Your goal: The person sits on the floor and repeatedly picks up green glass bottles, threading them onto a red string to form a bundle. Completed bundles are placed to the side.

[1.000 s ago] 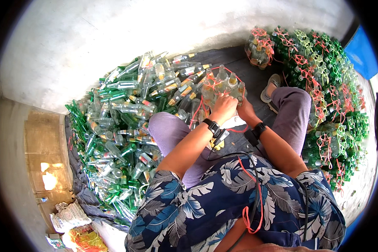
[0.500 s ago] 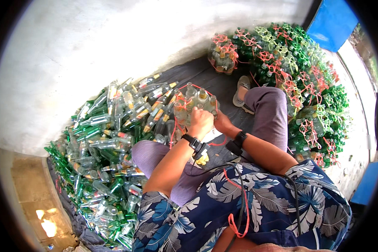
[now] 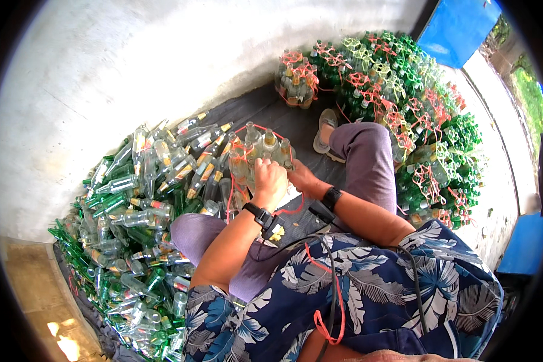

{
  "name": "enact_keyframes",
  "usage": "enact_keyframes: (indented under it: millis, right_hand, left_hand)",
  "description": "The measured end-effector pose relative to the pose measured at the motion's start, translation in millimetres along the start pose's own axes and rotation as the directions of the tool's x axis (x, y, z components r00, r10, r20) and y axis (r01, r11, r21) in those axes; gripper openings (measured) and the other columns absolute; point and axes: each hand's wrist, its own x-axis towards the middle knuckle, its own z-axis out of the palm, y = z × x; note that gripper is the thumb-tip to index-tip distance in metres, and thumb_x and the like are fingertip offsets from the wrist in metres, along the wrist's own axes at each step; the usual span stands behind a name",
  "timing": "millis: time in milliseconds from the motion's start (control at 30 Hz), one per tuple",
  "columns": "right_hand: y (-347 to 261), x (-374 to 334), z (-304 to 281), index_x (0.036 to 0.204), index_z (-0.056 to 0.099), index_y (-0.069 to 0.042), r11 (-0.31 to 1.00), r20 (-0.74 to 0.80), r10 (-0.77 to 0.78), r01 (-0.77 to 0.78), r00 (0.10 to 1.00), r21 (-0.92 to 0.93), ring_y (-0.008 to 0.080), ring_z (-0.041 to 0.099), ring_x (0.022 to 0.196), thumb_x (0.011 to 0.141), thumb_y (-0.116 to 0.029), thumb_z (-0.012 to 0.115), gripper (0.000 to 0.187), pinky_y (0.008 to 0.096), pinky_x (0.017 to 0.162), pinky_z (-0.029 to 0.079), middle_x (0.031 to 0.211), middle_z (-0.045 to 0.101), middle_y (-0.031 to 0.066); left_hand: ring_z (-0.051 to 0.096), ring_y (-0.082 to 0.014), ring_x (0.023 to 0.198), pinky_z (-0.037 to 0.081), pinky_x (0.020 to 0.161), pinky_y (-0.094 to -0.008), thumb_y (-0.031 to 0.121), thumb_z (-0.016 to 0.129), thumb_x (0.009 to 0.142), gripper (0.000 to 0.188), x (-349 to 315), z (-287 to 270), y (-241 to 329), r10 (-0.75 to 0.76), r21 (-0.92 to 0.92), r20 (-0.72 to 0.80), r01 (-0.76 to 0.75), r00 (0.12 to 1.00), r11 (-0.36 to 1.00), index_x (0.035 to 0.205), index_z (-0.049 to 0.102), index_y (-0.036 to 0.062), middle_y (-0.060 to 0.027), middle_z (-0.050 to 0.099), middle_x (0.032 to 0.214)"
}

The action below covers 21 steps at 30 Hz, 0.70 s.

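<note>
We had both hands at a cluster of clear bottles [image 3: 253, 139], which stood upright in front of us over the dark sheet [image 3: 241, 108], just beyond our left knee [image 3: 188, 234] and beside the loose pile of bottles [image 3: 127, 217]. Our left grip [image 3: 270, 181] lay over the near necks with its back toward us and its fingers curled down; since it hid its own fingertips, we could not tell whether it was clenched on a neck or a strand. Our right grip [image 3: 303, 179] curled against the right side of the cluster, its fingers partly hidden too, so we could not tell how firmly it closed. Red cord [image 3: 291, 212] ran around the far and left edges and hung in a slack loop on our side.

In our judgement, handling glass and cord together called for one hand bracing the outer bottles while the other worked at the necks. We did best to press inward evenly, so that no bottle leaned out, and to draw on the cord smoothly, since a jerk could have knocked glass on glass. That loose loop also needed to stay clear of our wrists and the cables.
</note>
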Motion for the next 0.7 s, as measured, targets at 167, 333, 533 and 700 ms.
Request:
enact_keyframes:
  millis: [167,333,533,700]
  right_hand:
    - [11.4,3.4,-2.5,0.131,0.055,-0.008,0.999,0.004,-0.026,0.026,1.0,0.043,0.0047,0.04,0.051,0.096,-0.025,0.063,0.039,0.0252,0.042,0.03,0.077,0.055,-0.0029]
    - [16.5,6.2,-7.0,0.139,0.053,-0.01,0.999,0.017,-0.011,0.01,1.0,0.042,0.0045,0.039,0.05,0.096,-0.021,0.065,0.046,0.0252,0.042,0.029,0.074,0.054,-0.0029]
    - [10.1,0.4,-3.9,0.128,0.061,-0.008,0.996,0.026,0.075,-0.076,0.997,0.04,0.0033,0.04,0.053,0.099,-0.019,0.062,0.03,0.0247,0.044,0.03,0.076,0.055,-0.0061]
    - [21.1,6.8,-8.3,0.136,0.052,-0.008,0.999,0.044,0.044,-0.043,0.998,-0.015,0.0042,0.041,0.048,0.102,-0.027,0.064,0.041,0.0239,0.04,0.029,0.069,0.051,-0.0054]
  left_hand:
    - [0.058,-0.0252,0.108,0.039,0.092,-0.0427,0.025,0.062,0.086,0.023,-0.8,-20.5,-7.4,-0.015,-0.037,0.012,0.015,1.0,0.999,0.082,0.083,0.0153,-0.0049,0.075,0.091]
    - [0.062,-0.0247,0.101,0.041,0.089,-0.0429,0.024,0.061,0.087,0.024,3.7,-11.1,-12.1,-0.031,-0.061,-0.047,0.028,0.998,0.998,0.079,0.081,0.0143,-0.0063,0.076,0.089]
    - [0.071,-0.029,0.091,0.053,0.083,-0.044,0.019,0.065,0.081,0.017,12.3,3.4,-18.8,-0.005,-0.099,0.001,0.005,1.0,0.995,0.079,0.081,0.0128,-0.009,0.077,0.084]
    - [0.075,-0.0271,0.079,0.058,0.074,-0.039,0.017,0.067,0.077,0.014,20.9,7.5,-27.9,0.076,-0.131,0.019,-0.073,0.997,0.989,0.072,0.08,0.0121,-0.0113,0.076,0.077]
